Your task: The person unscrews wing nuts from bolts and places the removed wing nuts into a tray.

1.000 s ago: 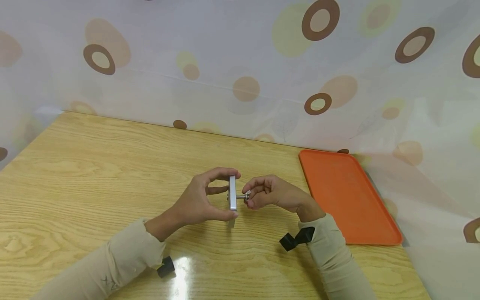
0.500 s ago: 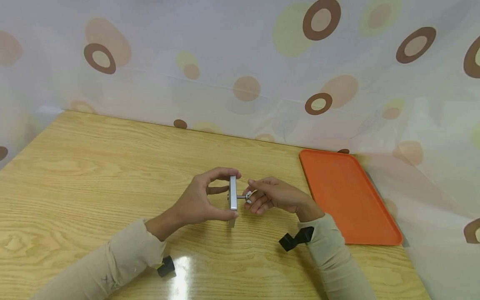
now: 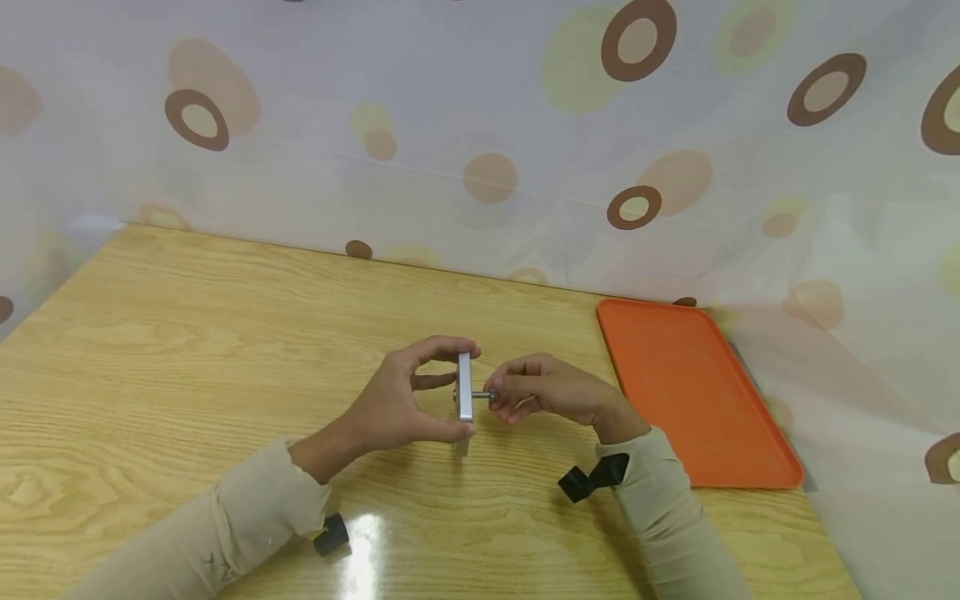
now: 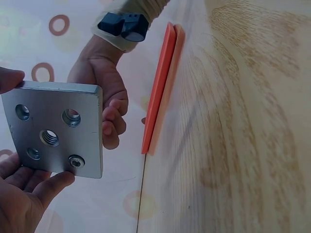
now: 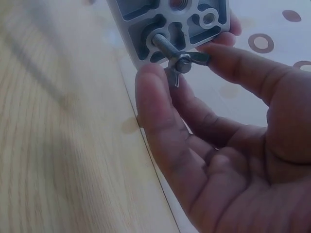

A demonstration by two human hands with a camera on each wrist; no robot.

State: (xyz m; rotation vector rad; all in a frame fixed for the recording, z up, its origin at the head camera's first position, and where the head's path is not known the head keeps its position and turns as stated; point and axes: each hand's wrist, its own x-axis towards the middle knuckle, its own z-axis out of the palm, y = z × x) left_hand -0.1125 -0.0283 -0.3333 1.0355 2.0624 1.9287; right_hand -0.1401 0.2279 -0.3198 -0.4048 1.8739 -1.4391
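My left hand (image 3: 393, 404) grips a square silver metal plate (image 4: 52, 127) by its edges, upright above the table. Holes pierce its smooth face, and a socket bolt head (image 4: 76, 162) sits in one corner hole. On the ribbed back, in the right wrist view, the threaded bolt (image 5: 166, 46) sticks out with a wing nut (image 5: 198, 58) near its tip. My right hand (image 3: 558, 392) pinches that wing nut, thumb at one wing and a finger by the other. In the head view, the fingers partly cover the nut.
An orange tray (image 3: 686, 392) lies at the right side of the wood-grain table (image 3: 225, 333). Behind the table hangs a white sheet (image 3: 450, 100) with brown and beige circles. Each wrist carries a small black device (image 3: 592, 479).
The right hand's thumb and fingers have shifted around the wing nut, spreading apart and then closing in on it again. The left hand and plate have stayed put.
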